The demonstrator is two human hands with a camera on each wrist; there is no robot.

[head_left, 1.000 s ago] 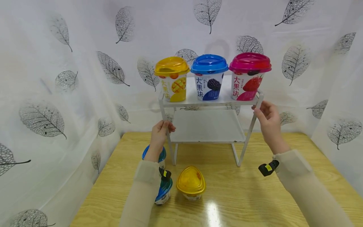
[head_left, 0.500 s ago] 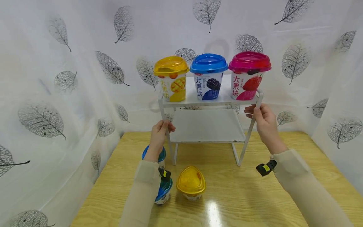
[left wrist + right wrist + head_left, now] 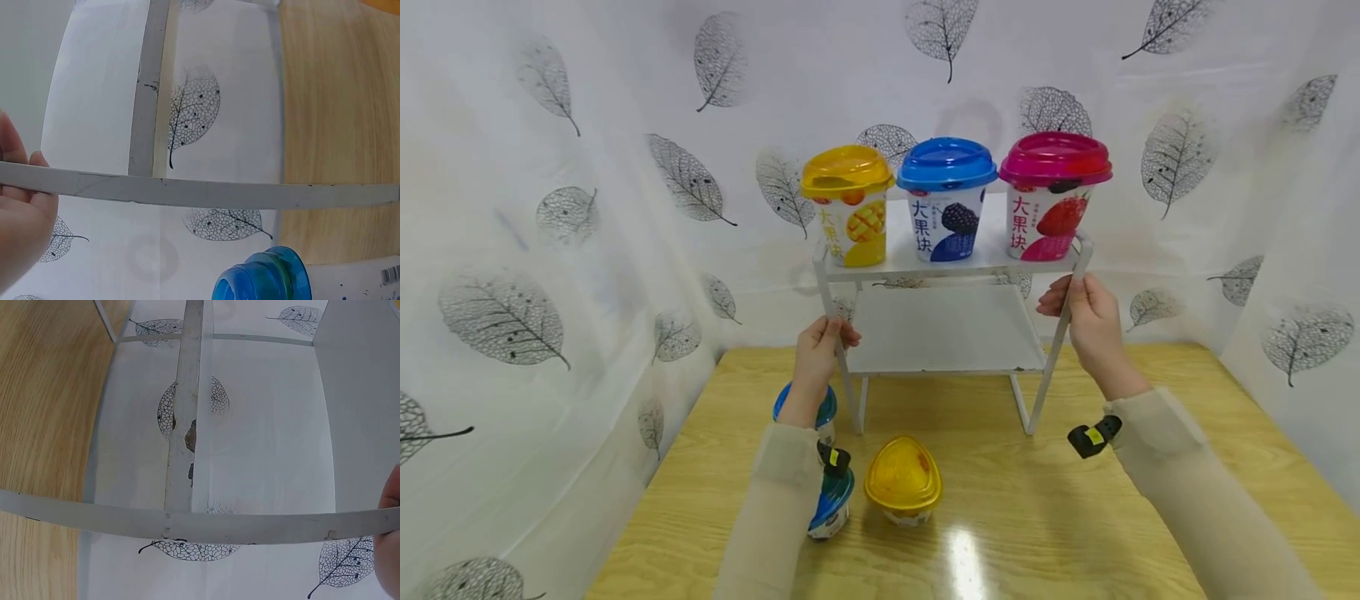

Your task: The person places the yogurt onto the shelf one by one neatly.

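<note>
A white two-tier metal rack (image 3: 947, 333) stands on the table. On its left front leg (image 3: 237, 194), my left hand (image 3: 817, 354) has a grip, thumb in front and fingertips showing on the inner side. My right hand (image 3: 1092, 321) holds the right front leg (image 3: 269, 528) high up, with its fingers behind the bar. Three lidded yogurt cups line the top shelf: a yellow mango cup (image 3: 853, 208), a blue blackberry cup (image 3: 947, 200) and a pink strawberry cup (image 3: 1052, 200). Nothing sits on the lower shelf.
In front of the rack, a yellow-lidded cup (image 3: 904, 479) stands on the wooden table (image 3: 1000, 517). Two blue-lidded cups, a rear one (image 3: 825, 408) and a front one (image 3: 835, 504), are partly hidden by the left forearm. A leaf-print curtain (image 3: 602, 275) surrounds the table.
My right hand has moved inward and its fingers now reach farther past the leg. My left hand keeps its hold. The head view has shifted slightly; rack and cups keep their arrangement.
</note>
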